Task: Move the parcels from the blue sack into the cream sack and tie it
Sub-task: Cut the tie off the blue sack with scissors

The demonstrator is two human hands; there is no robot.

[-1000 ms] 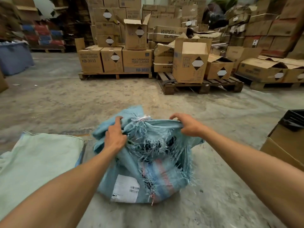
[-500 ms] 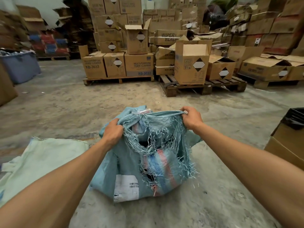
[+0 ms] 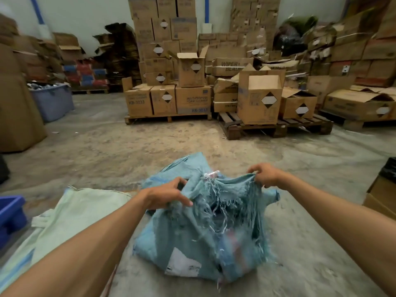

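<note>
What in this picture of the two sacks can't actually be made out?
All from the head view:
- Parcels: hidden inside the blue sack; its frayed, torn cloth covers them.
- White label on that sack: print too blurred to read.
- Cream sack: partly covered by the left forearm and cut off at the left edge.
- Left hand and right hand: fingertips buried in cloth folds.
- Blue crate: cut off at the left edge.

A stained concrete floor (image 3: 150, 146) carried everything. At lower centre sat a frayed blue sack (image 3: 199, 239), and just left of it a cream sack (image 3: 70, 213) lay flat. A blue crate (image 3: 9, 213) stood at the left edge, a lilac bin (image 3: 53, 101) at mid left. Two wooden pallets (image 3: 167, 119) (image 3: 276, 127) stacked with cardboard boxes (image 3: 192, 99) stood across the upper middle. A brown box (image 3: 381, 196) sat at the right edge.
</note>
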